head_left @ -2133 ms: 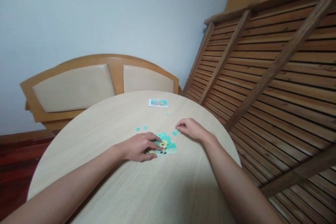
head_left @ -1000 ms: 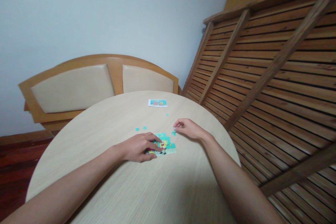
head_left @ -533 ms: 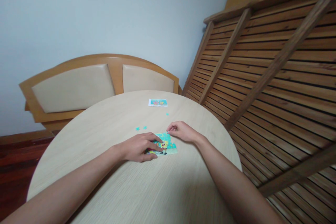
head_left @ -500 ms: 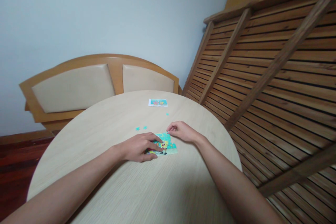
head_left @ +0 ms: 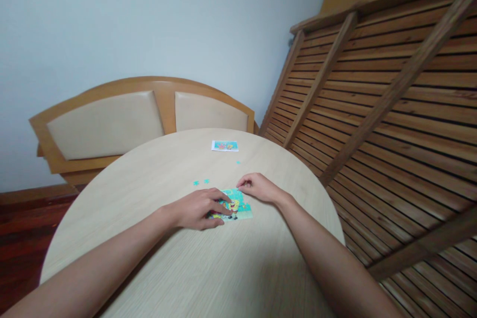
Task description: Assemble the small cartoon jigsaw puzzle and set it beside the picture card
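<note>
A small teal and yellow cartoon jigsaw puzzle [head_left: 240, 208] lies partly assembled on the round pale wooden table [head_left: 156, 179]. My left hand [head_left: 197, 207] rests flat on its left side, fingers stretched over the pieces. My right hand [head_left: 258, 188] is at the puzzle's top right corner, fingers curled in a pinch against the edge; what it pinches is too small to make out. Two loose teal pieces [head_left: 200, 182] lie just beyond my left hand, and one more loose piece [head_left: 238, 162] lies farther back.
A small reference picture card [head_left: 225, 145] lies near the table's far edge. Behind the table stands a wooden bench with two beige padded backs [head_left: 112, 124]. A slatted wooden frame [head_left: 380, 99] leans along the right side, close to the table's edge.
My right hand moved left from the loose pieces at the puzzle's right to its top right corner. My left hand stayed on the puzzle.
</note>
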{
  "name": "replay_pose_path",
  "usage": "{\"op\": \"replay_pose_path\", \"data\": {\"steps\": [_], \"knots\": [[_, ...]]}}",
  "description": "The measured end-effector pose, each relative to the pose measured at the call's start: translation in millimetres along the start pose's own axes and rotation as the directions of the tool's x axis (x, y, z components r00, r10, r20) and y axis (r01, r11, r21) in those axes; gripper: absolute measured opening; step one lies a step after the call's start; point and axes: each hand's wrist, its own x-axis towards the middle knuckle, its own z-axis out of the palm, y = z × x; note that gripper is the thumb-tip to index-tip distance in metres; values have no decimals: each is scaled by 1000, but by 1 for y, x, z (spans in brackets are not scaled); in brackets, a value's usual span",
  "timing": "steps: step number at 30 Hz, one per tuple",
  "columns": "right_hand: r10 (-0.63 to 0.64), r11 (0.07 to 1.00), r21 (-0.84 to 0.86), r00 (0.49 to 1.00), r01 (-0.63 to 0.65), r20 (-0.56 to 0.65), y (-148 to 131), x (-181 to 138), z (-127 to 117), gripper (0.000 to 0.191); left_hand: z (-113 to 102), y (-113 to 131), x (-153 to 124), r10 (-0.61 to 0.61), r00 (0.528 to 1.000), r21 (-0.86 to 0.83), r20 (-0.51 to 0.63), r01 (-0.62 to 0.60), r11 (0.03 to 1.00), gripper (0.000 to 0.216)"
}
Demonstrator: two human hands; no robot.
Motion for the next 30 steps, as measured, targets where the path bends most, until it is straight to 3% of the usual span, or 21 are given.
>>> {"op": "replay_pose_path", "data": {"steps": [15, 21, 26, 30], "knots": [[-101, 989, -113, 995, 98, -13, -4, -2, -5, 19, -1, 1, 0, -2, 1000, 2, -12, 2, 1000, 40], [1, 993, -120, 997, -11, -81, 7, -9, -23, 20, -1, 0, 0, 0, 1000, 8, 2, 0, 1000, 41], [88, 996, -27, 996, -89, -35, 13, -13, -30, 25, 0, 0, 0, -3, 1000, 11, -5, 3, 1000, 42], [71, 997, -10, 997, -71, -6, 16, -12, -28, 31, 0, 0, 0, -4, 1000, 15, -5, 4, 1000, 42]]}}
